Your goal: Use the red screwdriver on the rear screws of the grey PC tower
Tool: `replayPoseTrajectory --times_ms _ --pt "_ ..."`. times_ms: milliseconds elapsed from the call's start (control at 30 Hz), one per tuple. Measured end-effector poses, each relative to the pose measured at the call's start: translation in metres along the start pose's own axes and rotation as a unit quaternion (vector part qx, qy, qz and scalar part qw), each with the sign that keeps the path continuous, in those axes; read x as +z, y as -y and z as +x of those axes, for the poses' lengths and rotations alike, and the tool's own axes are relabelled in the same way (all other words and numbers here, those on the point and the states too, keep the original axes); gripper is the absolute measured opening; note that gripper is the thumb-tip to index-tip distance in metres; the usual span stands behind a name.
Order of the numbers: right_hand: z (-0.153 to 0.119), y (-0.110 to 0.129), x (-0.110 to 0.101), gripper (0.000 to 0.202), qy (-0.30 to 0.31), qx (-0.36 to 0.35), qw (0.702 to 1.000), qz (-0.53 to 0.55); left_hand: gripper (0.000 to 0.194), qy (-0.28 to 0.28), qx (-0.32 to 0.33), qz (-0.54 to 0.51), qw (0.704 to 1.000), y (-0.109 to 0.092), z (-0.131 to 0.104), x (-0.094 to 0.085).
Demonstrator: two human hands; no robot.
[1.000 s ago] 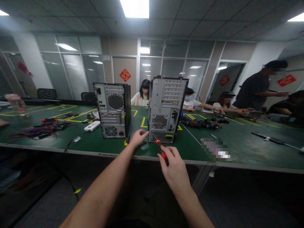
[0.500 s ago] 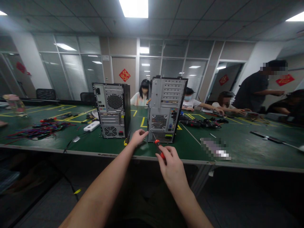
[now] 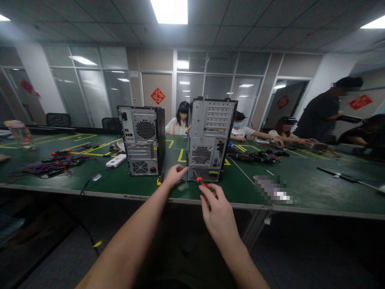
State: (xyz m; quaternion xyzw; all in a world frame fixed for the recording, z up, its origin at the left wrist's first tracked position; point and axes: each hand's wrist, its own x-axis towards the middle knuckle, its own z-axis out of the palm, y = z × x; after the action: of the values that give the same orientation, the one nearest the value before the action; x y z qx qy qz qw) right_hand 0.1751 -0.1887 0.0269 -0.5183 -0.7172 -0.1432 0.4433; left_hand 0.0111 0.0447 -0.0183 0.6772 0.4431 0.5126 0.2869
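My right hand [image 3: 217,204] is closed around the red and black handle of a screwdriver [image 3: 199,180]. The screwdriver's shaft slants up and left to the lower back panel of a computer tower [image 3: 198,120], which stands upright with its rear facing me. My left hand [image 3: 176,175] is pinched, fingertips at the tower's lower left edge; what lies between them, if anything, is hidden. To its left stands a second, shorter computer tower [image 3: 140,154], also rear side towards me. A yellow and black screwdriver [image 3: 159,180] lies by that tower's lower right corner.
On the green table [image 3: 240,192] lie bundled coloured cables [image 3: 57,163], a white power strip [image 3: 116,160], black cables [image 3: 255,155] and a long dark panel [image 3: 339,174]. A blurred-out flat object [image 3: 272,188] lies right of my hands. Several people are around the far side.
My right hand and the screwdriver have shifted very slightly to the right. My left hand stays put. The standing person at the right now has a dark flat object at the hands.
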Motion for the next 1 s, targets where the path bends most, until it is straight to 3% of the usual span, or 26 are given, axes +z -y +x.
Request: replayPoseTrajectory --times_ms 167,267,433,700,833,1000 --pt "-0.001 -0.0036 0.003 0.033 -0.024 0.049 0.998 0.021 0.046 0.004 -0.008 -0.001 1.0 -0.0004 -0.0003 -0.0003" --pt "-0.0008 -0.0051 0.0012 0.031 -0.028 0.012 1.0 0.009 0.047 0.004 -0.009 -0.007 1.0 0.0013 0.0 0.0" --pt "0.0003 -0.0026 -0.0033 0.046 0.0 -0.045 0.999 -0.018 0.046 0.003 -0.007 -0.012 1.0 0.0028 0.0004 0.0005" --pt "-0.0012 -0.0018 0.0016 0.032 -0.022 0.037 0.999 0.012 0.044 -0.001 -0.01 -0.007 1.0 -0.0024 -0.0011 -0.0007" --pt "-0.0005 -0.0038 -0.0003 0.029 -0.018 0.009 1.0 0.003 0.044 0.0 -0.007 -0.009 1.0 -0.0017 -0.0012 -0.0003" --pt "0.0002 -0.0016 -0.0027 0.047 0.012 -0.044 0.999 -0.014 0.043 0.002 -0.007 -0.009 1.0 -0.0013 -0.0008 0.0"
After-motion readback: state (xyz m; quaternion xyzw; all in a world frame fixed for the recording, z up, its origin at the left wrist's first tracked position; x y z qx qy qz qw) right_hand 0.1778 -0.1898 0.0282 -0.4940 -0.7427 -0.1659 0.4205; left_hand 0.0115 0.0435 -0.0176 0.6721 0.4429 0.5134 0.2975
